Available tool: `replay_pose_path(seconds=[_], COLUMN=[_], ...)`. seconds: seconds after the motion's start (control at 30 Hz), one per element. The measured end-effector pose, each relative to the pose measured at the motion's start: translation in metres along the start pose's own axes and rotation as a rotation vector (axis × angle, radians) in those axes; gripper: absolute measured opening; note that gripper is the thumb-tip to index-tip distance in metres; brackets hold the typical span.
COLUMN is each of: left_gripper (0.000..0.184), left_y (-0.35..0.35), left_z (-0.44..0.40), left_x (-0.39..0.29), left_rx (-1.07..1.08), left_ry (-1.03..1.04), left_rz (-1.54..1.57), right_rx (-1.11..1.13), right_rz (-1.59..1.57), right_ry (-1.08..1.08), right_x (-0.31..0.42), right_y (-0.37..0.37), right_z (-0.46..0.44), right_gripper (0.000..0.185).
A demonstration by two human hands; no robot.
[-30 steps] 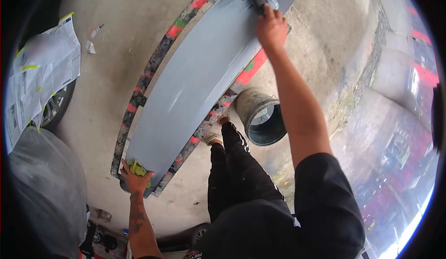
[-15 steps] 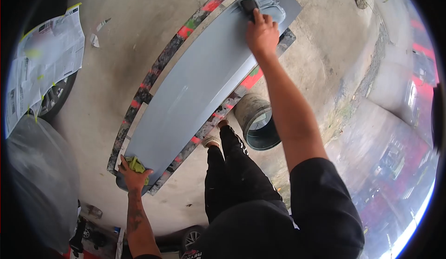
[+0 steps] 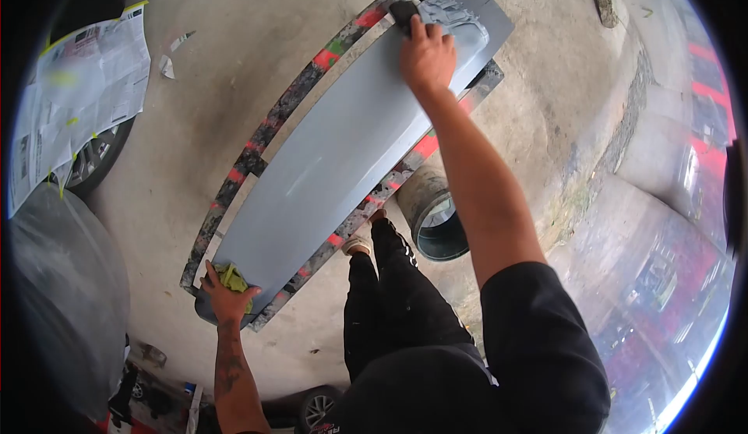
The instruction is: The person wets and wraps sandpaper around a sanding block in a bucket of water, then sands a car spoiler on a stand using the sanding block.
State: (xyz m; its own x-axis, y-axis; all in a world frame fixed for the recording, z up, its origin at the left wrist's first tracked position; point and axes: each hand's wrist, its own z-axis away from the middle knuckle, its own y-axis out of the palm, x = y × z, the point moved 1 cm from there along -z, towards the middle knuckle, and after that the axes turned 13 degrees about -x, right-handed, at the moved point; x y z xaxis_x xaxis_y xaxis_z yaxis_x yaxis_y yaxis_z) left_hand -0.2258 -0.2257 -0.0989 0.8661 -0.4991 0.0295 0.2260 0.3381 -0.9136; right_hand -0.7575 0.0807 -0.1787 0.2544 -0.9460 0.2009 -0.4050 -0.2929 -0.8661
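Observation:
A long grey panel (image 3: 327, 146) lies slantwise on a frame (image 3: 261, 134) spotted black, red and green. My right hand (image 3: 428, 54) is closed on a dark block (image 3: 403, 16) at the panel's upper left edge. Wet grey smears (image 3: 460, 19) show on the panel just right of the block. Down at the panel's lower end, my left hand (image 3: 227, 298) has its thumb and fingers spread around a yellow-green cloth (image 3: 233, 278), pressing it on the surface.
A bucket (image 3: 436, 220) stands on the floor right of my legs. At the left are a paper-covered car part (image 3: 82, 91), a wheel (image 3: 97, 153) and a plastic-wrapped bulk (image 3: 66, 270). Clear sheeting (image 3: 662, 278) hangs at the right.
My right hand has moved left across the panel's upper end with the dark block, reaching the left edge. My left hand stays on the cloth. The view has shifted slightly.

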Motion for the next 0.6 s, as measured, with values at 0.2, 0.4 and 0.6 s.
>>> replay_pose_path(seconds=[0.2, 0.4, 0.6], left_gripper=[0.153, 0.152, 0.156], left_y=[-0.001, -0.012, -0.013], left_z=[0.001, 0.004, 0.002], left_x=[0.004, -0.014, -0.011], left_rx=[0.015, 0.056, 0.067], left_ry=[-0.003, -0.057, -0.058], left_rz=[0.037, 0.004, 0.015], right_rx=[0.172, 0.048, 0.088], right_rz=[-0.365, -0.049, -0.368], right_ry=[-0.395, 0.067, -0.058], right_x=[0.080, -0.005, 0.150], right_y=[-0.070, -0.010, -0.071], right_z=[0.117, 0.010, 0.160], right_gripper=[0.052, 0.051, 0.050])
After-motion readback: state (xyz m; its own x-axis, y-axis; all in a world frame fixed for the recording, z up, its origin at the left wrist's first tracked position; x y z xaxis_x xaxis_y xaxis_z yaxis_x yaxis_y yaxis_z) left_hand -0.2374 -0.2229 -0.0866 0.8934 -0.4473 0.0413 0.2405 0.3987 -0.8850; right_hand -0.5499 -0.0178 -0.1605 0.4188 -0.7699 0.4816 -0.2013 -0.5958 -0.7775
